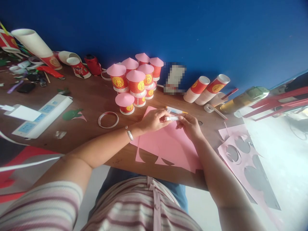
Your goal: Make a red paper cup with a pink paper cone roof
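A short white tube [172,118] with small print lies level between my two hands; whether it is a glue stick or a pen, I cannot tell. My left hand [156,119] pinches its left end, and my right hand [191,127] grips the right end. Beneath them, pink paper sheets [166,144] with curved cutouts along the near edge lie on the brown table [91,141]. Just beyond my hands rests a slim white, blue and yellow tube [176,110]. A small dark ring [200,123] is beside my right hand.
Several red cups with pink cone tops [136,80] stand stacked behind my left hand. A tape roll [108,120] and a power strip [43,115] lie to the left. Stacked paper cups [213,89], a gold bottle [243,99] and pink paper scraps [226,146] are on the right.
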`<control>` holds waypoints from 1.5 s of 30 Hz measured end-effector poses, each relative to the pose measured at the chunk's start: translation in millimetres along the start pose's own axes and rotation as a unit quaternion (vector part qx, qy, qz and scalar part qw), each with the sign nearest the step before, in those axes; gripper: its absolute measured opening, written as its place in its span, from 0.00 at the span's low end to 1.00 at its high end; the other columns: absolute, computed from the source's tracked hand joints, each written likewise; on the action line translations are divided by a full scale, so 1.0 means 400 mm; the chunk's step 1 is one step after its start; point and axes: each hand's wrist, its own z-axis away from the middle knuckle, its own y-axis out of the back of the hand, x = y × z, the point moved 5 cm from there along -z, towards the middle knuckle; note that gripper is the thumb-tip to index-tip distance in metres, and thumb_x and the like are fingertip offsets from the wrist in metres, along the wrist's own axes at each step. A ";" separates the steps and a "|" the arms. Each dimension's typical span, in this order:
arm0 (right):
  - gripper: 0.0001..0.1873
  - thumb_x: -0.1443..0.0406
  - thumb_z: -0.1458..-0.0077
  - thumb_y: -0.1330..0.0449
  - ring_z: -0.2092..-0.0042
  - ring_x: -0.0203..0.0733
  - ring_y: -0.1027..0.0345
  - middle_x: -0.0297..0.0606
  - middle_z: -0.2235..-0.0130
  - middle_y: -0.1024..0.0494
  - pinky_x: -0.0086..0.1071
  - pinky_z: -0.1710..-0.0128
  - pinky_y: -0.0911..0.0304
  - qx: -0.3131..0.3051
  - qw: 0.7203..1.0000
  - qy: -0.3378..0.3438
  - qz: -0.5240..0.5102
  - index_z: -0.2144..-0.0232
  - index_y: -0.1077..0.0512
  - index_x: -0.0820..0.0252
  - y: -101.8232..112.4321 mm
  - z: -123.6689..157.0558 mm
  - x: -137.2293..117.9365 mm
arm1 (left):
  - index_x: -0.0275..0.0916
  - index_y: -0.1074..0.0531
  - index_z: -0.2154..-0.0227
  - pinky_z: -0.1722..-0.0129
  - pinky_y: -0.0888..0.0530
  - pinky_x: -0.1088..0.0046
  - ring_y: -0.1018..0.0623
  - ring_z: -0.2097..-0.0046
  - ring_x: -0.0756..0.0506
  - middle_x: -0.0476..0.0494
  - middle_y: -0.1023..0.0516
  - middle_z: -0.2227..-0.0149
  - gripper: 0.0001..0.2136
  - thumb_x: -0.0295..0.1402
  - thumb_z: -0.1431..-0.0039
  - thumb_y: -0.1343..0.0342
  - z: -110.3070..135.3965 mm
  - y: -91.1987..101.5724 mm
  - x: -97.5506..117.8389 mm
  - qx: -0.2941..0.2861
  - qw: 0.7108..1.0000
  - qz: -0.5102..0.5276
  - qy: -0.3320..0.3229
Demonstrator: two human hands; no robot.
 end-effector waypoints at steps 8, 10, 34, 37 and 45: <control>0.25 0.50 0.61 0.18 0.66 0.40 0.20 0.34 0.67 0.16 0.40 0.58 0.19 0.022 1.000 -0.005 -0.010 0.67 0.20 0.56 0.025 -0.002 0.000 | 0.39 0.22 0.61 0.63 0.23 0.73 0.17 0.65 0.49 0.46 0.13 0.62 0.06 0.34 0.37 0.34 -0.004 0.013 0.008 0.018 1.000 0.018 0.016; 0.24 0.50 0.61 0.18 0.67 0.39 0.20 0.33 0.68 0.16 0.39 0.58 0.20 0.022 1.000 -0.004 -0.010 0.67 0.20 0.56 0.025 -0.001 0.000 | 0.39 0.22 0.61 0.64 0.23 0.73 0.18 0.66 0.50 0.46 0.13 0.62 0.06 0.34 0.37 0.34 -0.003 0.012 0.007 0.016 0.999 0.021 0.023; 0.28 0.44 0.58 0.24 0.69 0.38 0.25 0.31 0.72 0.21 0.39 0.61 0.20 0.156 0.987 0.039 -0.013 0.66 0.25 0.56 0.108 -0.027 0.019 | 0.40 0.19 0.60 0.70 0.33 0.69 0.23 0.66 0.44 0.41 0.21 0.59 0.08 0.30 0.36 0.43 -0.108 -0.071 -0.106 -0.159 0.969 -0.166 0.095; 0.27 0.44 0.57 0.24 0.69 0.38 0.25 0.31 0.72 0.22 0.38 0.62 0.21 0.147 0.988 0.041 -0.013 0.65 0.25 0.56 0.110 -0.030 0.017 | 0.40 0.21 0.66 0.71 0.34 0.70 0.25 0.68 0.46 0.43 0.21 0.62 0.05 0.29 0.37 0.42 -0.099 -0.063 -0.116 -0.119 0.980 -0.113 0.115; 0.29 0.44 0.59 0.23 0.70 0.37 0.25 0.30 0.72 0.21 0.38 0.61 0.21 0.164 0.986 0.035 -0.013 0.64 0.25 0.57 0.101 -0.030 0.030 | 0.37 0.27 0.62 0.57 0.20 0.65 0.18 0.61 0.46 0.42 0.17 0.62 0.17 0.43 0.44 0.31 -0.071 -0.048 -0.157 -0.013 0.909 0.314 0.273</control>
